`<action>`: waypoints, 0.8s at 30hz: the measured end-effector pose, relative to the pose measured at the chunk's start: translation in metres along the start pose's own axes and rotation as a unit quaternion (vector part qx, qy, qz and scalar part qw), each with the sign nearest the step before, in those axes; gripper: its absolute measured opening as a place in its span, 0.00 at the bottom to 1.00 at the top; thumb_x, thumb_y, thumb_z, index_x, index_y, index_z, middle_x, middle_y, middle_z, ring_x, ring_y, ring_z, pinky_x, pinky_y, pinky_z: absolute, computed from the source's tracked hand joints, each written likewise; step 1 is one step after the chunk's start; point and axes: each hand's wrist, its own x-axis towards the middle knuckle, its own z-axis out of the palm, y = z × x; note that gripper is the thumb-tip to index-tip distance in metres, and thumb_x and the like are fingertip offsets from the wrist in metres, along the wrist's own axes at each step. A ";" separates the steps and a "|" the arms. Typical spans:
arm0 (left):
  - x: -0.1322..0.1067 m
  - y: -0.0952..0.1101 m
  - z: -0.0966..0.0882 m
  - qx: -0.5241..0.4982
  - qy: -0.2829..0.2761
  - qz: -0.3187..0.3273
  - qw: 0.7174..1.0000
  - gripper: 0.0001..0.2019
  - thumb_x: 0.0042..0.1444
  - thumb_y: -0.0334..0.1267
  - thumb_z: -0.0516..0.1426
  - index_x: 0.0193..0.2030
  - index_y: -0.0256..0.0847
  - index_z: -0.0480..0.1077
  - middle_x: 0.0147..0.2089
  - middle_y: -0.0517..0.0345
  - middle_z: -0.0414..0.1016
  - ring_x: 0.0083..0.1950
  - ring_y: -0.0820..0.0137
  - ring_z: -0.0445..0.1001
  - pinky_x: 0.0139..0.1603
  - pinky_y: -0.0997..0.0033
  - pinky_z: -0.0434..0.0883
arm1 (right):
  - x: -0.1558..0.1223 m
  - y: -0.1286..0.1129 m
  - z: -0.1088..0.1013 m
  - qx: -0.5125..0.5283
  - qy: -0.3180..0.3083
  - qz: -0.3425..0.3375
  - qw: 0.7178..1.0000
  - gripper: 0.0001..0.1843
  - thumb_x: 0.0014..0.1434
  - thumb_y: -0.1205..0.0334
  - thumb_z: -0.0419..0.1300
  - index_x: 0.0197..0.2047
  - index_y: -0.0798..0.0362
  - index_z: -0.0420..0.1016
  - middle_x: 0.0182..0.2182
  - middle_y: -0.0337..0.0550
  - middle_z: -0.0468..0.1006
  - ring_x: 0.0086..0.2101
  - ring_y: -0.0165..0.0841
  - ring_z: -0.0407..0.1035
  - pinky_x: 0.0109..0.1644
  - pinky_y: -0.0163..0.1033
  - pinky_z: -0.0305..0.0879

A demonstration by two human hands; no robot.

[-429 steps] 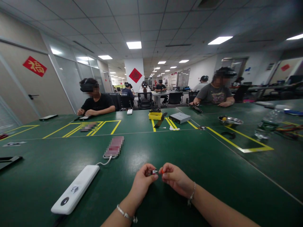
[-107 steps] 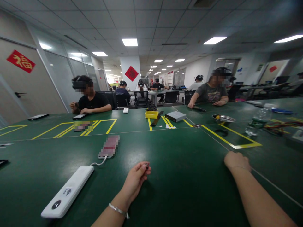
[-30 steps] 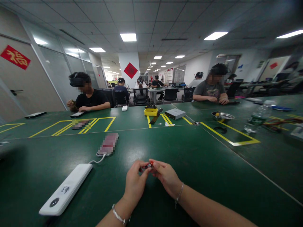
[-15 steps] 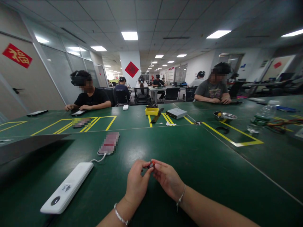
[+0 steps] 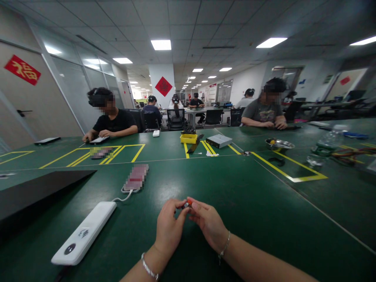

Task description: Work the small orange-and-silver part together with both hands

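Observation:
Just above the green table (image 5: 141,231), at the lower middle of the view, my two hands meet over a small dark and silver piece with an orange-red part (image 5: 189,202). It is too small to name. My left hand (image 5: 170,225) pinches its dark, silvery end between thumb and forefinger. On the orange-red end, the thumb and fingers of my right hand (image 5: 210,225) are closed. Fingertips cover much of the piece.
To the left lie a white power bank (image 5: 85,233), cabled to a phone (image 5: 136,177), and a black panel (image 5: 38,192). Farther off are a yellow tray (image 5: 188,139), a grey box (image 5: 219,140), a metal bowl (image 5: 283,145) and a plastic bottle (image 5: 324,145). Two people sit opposite.
The orange-red part shows a little more between my fingertips and the piece looks slightly turned. Both hands keep their pinch in nearly the same spot. The black panel's visible shape has shifted.

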 end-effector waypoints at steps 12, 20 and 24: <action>-0.001 0.004 -0.003 0.021 0.012 0.021 0.999 0.03 0.51 0.37 0.54 0.32 0.40 0.66 0.30 0.59 0.69 0.32 0.70 0.69 0.33 0.68 0.67 | -0.006 0.002 0.005 -0.058 0.010 -0.046 0.997 0.21 0.43 0.55 0.63 0.40 0.59 0.74 0.34 0.49 0.74 0.34 0.32 0.66 0.36 0.37 0.61; -0.004 0.005 0.009 0.121 -0.007 0.064 0.991 0.08 0.50 0.35 0.54 0.38 0.40 0.62 0.37 0.53 0.68 0.40 0.64 0.68 0.41 0.60 0.67 | 0.004 -0.013 0.007 -0.065 0.037 -0.052 0.996 0.17 0.40 0.59 0.64 0.34 0.58 0.73 0.31 0.46 0.74 0.33 0.31 0.67 0.35 0.35 0.62; 0.000 -0.006 0.010 0.172 0.001 0.043 0.984 0.22 0.47 0.36 0.55 0.51 0.38 0.55 0.53 0.46 0.60 0.57 0.57 0.56 0.53 0.51 0.59 | 0.024 -0.053 -0.023 -0.130 0.099 -0.110 0.980 0.17 0.40 0.57 0.64 0.33 0.56 0.72 0.31 0.44 0.74 0.33 0.31 0.67 0.35 0.36 0.63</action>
